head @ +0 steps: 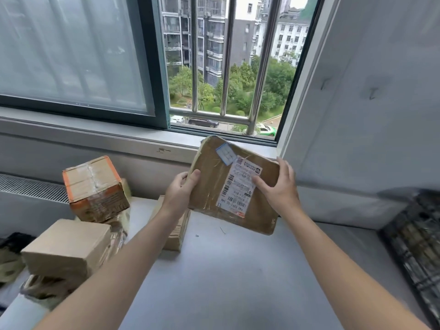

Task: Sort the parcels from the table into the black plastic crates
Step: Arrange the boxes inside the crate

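Observation:
A flat brown cardboard parcel point(214, 184) with a white shipping label is held up above the grey table point(226, 270), tilted with its label side toward me. My left hand point(181, 186) grips its left edge, thumb on the front. My right hand point(278, 184) holds its right edge, thumb lying on the label. A black plastic crate point(416, 236) stands at the right edge of the view, with parcels dimly visible inside.
Several other parcels sit at the table's left: an orange-edged box point(95, 189), a plain brown box point(66, 251), and a small box point(177, 232) under my left wrist. A window sill and barred window lie behind; a white wall stands at right.

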A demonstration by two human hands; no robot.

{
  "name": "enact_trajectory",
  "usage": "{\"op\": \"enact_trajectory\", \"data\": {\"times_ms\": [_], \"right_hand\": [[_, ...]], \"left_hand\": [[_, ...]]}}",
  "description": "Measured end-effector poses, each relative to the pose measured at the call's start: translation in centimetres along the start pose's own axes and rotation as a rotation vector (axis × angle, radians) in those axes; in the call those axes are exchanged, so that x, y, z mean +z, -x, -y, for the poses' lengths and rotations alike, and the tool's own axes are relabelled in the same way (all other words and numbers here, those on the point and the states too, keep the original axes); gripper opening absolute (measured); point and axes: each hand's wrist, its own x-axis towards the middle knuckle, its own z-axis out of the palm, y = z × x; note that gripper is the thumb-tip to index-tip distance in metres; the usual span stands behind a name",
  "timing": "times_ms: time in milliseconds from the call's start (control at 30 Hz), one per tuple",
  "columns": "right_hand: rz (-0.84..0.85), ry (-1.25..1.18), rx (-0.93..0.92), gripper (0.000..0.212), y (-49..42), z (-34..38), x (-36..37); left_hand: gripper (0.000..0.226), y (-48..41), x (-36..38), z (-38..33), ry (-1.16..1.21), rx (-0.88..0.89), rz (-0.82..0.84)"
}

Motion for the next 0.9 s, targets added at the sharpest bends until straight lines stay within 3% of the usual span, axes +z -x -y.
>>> {"op": "enact_trajectory", "data": {"times_ms": [167,333,433,500,633,767,900], "right_hand": [[-0.042,-0.220,0.101,0.109,0.0,-0.6,-1.0],[0.030,-0.368,0.177,0.099,-0.5,-1.0,-1.8],[0.058,-0.321,0.176,0.100,-0.4,-1.1,-2.0],[0.044,-0.110,0.117,0.103,-0.3,-1.0,-2.2],[0.054,0.237,-0.184,0.103,-0.3,0.6,-3.0],[0.255,0.405,-0.476,0.103,-0.4,3.6,-3.8],[0.442,0.613,-0.575,0.109,-0.3,5.3,-4.0]], "left_hand": [[0.046,0.4,0.3,1.5,0.144,-0.103,-0.009],[0.050,0.5,0.6,1.7,0.195,-0.114,0.010],[0.044,0.3,0.6,1.2,0.169,-0.099,0.004],[0.043,0.0,0.4,0.6,0.121,-0.046,0.012],[0.063,-0.5,0.3,-2.3,-0.128,0.060,0.166],[0.085,-1.0,1.8,-5.6,-0.673,0.212,0.305],[0.107,-1.4,3.7,-8.2,-1.092,0.442,0.417]]}}
